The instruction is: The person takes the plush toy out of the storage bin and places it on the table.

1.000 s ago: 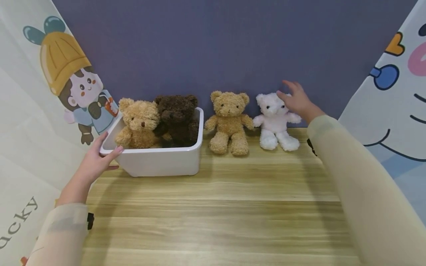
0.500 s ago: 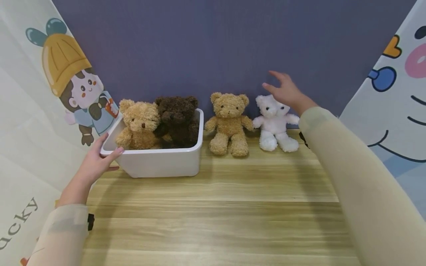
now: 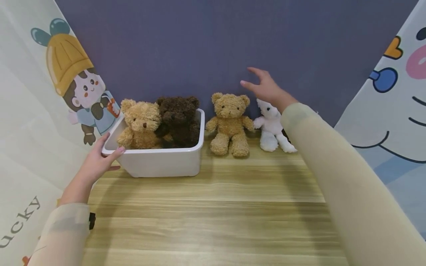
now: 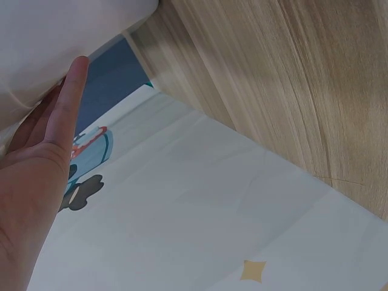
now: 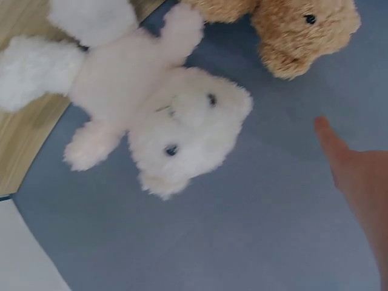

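My left hand (image 3: pixel 100 159) holds the near left corner of a white plastic storage bin (image 3: pixel 159 162), thumb at the front rim. In the left wrist view, its fingers (image 4: pixel 66 103) lie along the bin's outer side. A light tan teddy bear (image 3: pixel 143 125) and a dark brown one (image 3: pixel 178 120) sit inside the bin. My right hand (image 3: pixel 266 87) hovers with spread fingers, holding nothing, above and right of another tan teddy bear (image 3: pixel 230 123) outside the bin. A white teddy bear (image 3: pixel 271 125) sits beside that one, partly hidden behind my right forearm.
A wooden tabletop (image 3: pixel 213 214) carries the bin and bears, with a blue-grey panel (image 3: pixel 199 44) upright behind. Printed white cloths hang at the left (image 3: pixel 26 122) and right (image 3: pixel 399 122).
My right hand has moved left from over the white teddy bear toward the tan one outside the bin. The left hand, bin and bears stay where they were.
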{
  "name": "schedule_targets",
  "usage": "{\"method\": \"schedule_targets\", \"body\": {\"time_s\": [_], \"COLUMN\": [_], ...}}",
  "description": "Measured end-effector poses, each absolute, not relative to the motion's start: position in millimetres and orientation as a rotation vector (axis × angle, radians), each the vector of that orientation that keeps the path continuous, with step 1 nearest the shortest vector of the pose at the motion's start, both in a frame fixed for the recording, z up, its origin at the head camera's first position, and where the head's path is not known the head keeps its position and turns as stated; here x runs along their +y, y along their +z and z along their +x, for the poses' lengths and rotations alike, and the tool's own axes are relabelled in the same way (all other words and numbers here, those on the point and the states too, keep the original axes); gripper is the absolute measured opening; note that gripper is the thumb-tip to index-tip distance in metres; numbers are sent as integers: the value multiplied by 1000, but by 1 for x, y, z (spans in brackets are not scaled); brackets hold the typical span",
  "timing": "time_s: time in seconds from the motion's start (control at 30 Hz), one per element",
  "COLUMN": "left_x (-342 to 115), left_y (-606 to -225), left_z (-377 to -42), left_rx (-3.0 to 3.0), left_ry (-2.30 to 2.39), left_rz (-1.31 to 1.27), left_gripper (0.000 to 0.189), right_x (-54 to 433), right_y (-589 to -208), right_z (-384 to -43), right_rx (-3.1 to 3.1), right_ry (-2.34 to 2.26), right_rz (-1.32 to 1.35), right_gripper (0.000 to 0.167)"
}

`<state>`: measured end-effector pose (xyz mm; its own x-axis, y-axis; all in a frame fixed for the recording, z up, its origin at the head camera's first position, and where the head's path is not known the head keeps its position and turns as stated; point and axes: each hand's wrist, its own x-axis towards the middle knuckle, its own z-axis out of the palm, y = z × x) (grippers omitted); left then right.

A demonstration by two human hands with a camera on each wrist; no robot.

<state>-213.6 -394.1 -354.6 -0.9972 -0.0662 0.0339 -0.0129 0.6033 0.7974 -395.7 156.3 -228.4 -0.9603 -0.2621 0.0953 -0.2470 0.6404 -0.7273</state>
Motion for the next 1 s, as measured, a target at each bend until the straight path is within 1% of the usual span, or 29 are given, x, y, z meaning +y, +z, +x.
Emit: {"method": "schedule_targets", "body": {"time_s": [0.27,0.53,1.0], "left_x": [-394,-395,-395], "left_y": [-357,-357,-357], "left_z": [-217,-217,-217], "left_rx": [-2767,-2741,-2748], "left_ry": [-1361,-1388,-1381], "left_rz": [66,47,52], "left_gripper": [96,98,96], "right_x": [122,83,23], "right_y": [-220,-215,-215], "right_z": [-393,-390,-379], "right_rx": [2812,2774,2682], "right_ry": [-1237,-1222,-1181], "right_rz": [-503,-598,-637], "right_gripper": [84,84,82]}}
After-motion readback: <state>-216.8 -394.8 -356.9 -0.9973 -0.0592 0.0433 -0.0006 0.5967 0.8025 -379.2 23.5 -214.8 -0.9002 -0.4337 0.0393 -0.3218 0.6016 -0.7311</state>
